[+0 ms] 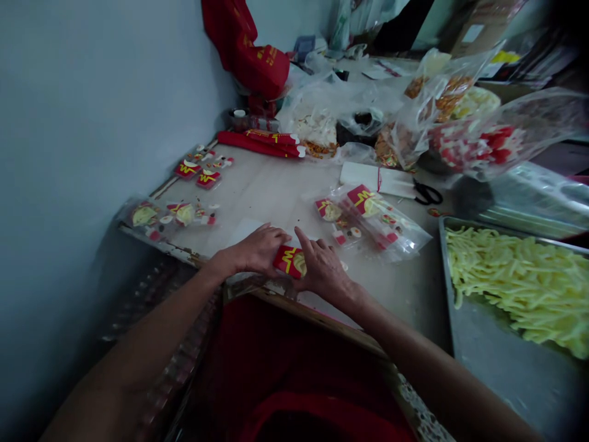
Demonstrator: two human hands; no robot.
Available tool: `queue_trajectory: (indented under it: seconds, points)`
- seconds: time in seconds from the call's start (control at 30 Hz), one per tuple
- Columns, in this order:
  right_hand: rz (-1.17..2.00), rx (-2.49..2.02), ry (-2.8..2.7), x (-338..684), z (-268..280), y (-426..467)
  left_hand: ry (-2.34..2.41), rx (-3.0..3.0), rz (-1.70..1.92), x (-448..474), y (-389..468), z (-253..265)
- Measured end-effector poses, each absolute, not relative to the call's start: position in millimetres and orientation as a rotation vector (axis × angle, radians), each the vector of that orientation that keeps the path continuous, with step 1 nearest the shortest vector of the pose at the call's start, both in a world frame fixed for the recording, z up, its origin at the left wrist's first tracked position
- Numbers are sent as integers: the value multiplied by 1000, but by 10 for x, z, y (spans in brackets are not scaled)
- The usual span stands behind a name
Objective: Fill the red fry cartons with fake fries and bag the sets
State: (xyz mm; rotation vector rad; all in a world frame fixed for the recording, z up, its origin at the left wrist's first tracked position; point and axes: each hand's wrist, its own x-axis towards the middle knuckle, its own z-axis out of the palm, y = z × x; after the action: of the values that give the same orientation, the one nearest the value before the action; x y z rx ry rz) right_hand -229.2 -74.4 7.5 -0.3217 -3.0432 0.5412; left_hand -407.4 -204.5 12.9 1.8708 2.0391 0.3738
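Note:
At the near edge of the worktable, a small red packet with a yellow M-like mark (286, 261) lies between my two hands, a pale yellow piece showing on it. My left hand (260, 247) grips its left side, fingers curled over the top. From the right, my right hand (326, 270) closes on the other side with its forefinger lifted. That hand hides part of the packet. To the right are clear bags (368, 215) holding similar red packets and small red and white pieces.
More filled bags (184, 215) and small sets (202, 166) lie at left. A metal tray (483, 356) of pale yellow strips stands at right. Scissors (427, 193) lie beside a white pad (363, 177). Bags of coloured pieces (488, 147) and red cloth (267, 67) are behind.

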Motion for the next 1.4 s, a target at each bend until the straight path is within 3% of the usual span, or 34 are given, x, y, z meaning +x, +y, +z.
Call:
queue_trajectory:
  seconds: [0.2,0.43,0.63,0.97,1.4]
  points:
    - [482,-346,-3103,-2354,-43,-777,2125,1711,421,-3912,-2118,140]
    - [404,-419,-3069,-2147,15,-715,2825,1214,725,-3377,-2249,-13]
    - [267,-802,-3160,-1731,95,-644,2884,1231,606,-3177,-2176,-157]
    - [236,-779,-3127,-1774,34,-682,2884,1239,131,-3214,-1957,15]
    - [373,-702,-3106,-1710,317,-766,2822,1355,198,-2985,-1778,173]
